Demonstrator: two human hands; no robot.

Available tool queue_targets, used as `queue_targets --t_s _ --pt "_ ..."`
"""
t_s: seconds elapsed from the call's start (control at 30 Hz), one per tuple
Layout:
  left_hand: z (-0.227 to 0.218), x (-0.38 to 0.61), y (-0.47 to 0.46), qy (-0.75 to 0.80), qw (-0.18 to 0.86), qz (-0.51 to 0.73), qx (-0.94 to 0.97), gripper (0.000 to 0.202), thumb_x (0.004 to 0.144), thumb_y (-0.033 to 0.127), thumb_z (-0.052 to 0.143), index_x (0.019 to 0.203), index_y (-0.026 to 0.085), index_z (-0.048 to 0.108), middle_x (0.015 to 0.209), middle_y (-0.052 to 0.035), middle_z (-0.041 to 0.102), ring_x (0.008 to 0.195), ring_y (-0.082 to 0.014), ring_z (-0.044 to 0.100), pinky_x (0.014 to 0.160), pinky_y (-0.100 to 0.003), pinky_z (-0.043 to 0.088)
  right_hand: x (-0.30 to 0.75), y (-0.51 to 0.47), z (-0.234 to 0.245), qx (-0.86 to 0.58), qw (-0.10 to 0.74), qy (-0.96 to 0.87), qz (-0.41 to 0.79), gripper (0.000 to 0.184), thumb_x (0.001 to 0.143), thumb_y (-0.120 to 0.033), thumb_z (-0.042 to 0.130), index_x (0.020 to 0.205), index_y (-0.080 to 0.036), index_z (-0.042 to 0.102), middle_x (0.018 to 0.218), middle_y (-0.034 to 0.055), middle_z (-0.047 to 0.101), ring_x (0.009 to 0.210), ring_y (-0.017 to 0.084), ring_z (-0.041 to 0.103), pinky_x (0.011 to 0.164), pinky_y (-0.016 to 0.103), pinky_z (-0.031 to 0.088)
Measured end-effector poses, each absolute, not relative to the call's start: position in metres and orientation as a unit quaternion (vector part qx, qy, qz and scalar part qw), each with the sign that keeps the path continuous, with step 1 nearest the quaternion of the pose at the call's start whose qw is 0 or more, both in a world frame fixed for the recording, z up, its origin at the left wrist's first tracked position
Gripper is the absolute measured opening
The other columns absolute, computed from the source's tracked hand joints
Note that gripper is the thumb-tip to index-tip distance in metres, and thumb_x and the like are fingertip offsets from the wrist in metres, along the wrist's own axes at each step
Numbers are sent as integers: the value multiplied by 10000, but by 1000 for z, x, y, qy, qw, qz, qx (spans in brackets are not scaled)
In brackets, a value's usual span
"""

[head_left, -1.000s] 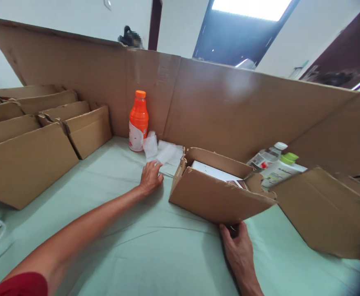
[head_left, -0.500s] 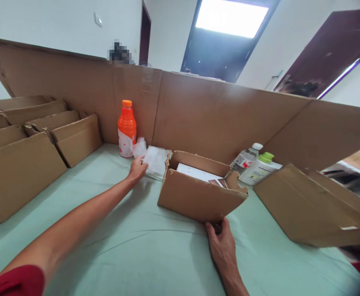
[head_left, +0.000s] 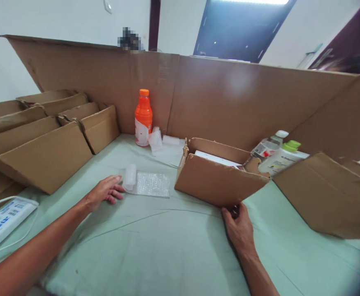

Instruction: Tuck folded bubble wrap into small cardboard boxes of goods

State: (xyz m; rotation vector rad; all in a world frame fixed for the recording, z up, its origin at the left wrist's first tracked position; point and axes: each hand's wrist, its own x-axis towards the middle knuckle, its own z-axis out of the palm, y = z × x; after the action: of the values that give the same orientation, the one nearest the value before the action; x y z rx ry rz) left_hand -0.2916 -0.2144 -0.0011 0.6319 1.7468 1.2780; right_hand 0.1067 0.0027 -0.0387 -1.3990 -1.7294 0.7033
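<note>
My left hand is open, fingers spread, just left of a piece of bubble wrap on the green sheet. That piece lies flat, with its left end curled into a roll beside my fingertips. At the lower front edge of an open cardboard box, my right hand is curled with thumb and forefinger around something small and dark that I cannot make out. A white flat item sticks up inside the box. More bubble wrap sits by an orange bottle behind.
Several divided cardboard boxes stand at left, with a white power strip in front. To the right lie a clear bottle, a white bottle with green cap and another cardboard box. A tall cardboard panel runs along the back.
My left hand has drawn back from the rear bubble wrap toward me and opened; a bubble wrap piece now lies nearer. My right hand stays at the box. The view has shifted left and down.
</note>
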Motion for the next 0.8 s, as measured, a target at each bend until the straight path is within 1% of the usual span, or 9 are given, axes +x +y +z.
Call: queue_targets --t_s 0.1,0.2,0.27,0.33,0.4,0.5,0.6,0.7,0.8 --pt "-9 -292 -224 793 239 453 330 709 767 568 628 1319 132 536 1027 -112 682 807 -246 687 686 -371 565 111 3 -40 -552 418 -657 299 635 731 -493 635 1259 -152 545 1019 95 694 844 240 678 796 389 536" --pt "-12 -282 -219 803 68 424 413 646 783 494 609 1324 146 561 1275 -155 605 1121 -308 622 976 -466 512 115 -2 -35 -559 461 -638 260 591 759 -475 627 1250 -148 593 1077 112 705 927 258 688 846 412 539" --pt "-10 -274 -210 796 -24 375 474 658 796 462 621 1364 139 543 1415 -190 523 1294 -347 517 1082 -499 437 116 -9 -28 -559 492 -641 187 505 802 -443 585 1198 -136 648 1056 121 721 944 273 690 897 449 528" --pt "-7 -269 -199 804 -58 310 504 708 782 423 674 1407 131 516 1520 -221 420 1399 -381 406 1134 -527 370 114 -18 -21 -529 523 -659 111 412 851 -398 543 1126 -130 691 1071 137 731 1005 288 688 969 478 500" --pt "-6 -269 -190 822 -49 248 510 699 768 356 705 1406 134 528 1568 -229 361 1441 -400 342 1152 -544 325 108 -28 -18 -466 537 -700 61 316 890 -344 527 1044 -139 712 1089 139 736 1054 283 684 1013 471 485" --pt "-10 -278 -184 844 -15 211 493 488 764 276 685 1232 138 663 1450 -220 522 1372 -406 434 1112 -533 360 90 -43 -23 -351 500 -790 54 211 931 -269 523 979 -172 705 1044 109 752 1002 238 707 953 407 536" --pt "-17 -288 -188 853 8 224 471 316 777 221 609 1065 155 722 1241 -177 676 1199 -362 582 1014 -461 446 58 -59 -33 -257 378 -886 80 198 946 -249 527 1027 -212 704 1094 89 752 1001 225 709 892 383 567" --pt "-16 -292 -196 861 23 251 442 272 772 206 545 966 179 733 1085 -130 736 1083 -317 640 937 -394 479 14 -74 -36 -213 237 -945 70 282 900 -220 576 1158 -216 692 1294 118 682 1143 271 655 956 436 539" --pt "-7 -291 -212 864 43 289 409 225 753 250 511 818 201 720 932 -88 757 947 -283 681 853 -356 504 -30 -83 -31 -219 150 -963 37 388 876 -164 600 1260 -189 652 1396 149 610 1220 303 595 983 449 506"
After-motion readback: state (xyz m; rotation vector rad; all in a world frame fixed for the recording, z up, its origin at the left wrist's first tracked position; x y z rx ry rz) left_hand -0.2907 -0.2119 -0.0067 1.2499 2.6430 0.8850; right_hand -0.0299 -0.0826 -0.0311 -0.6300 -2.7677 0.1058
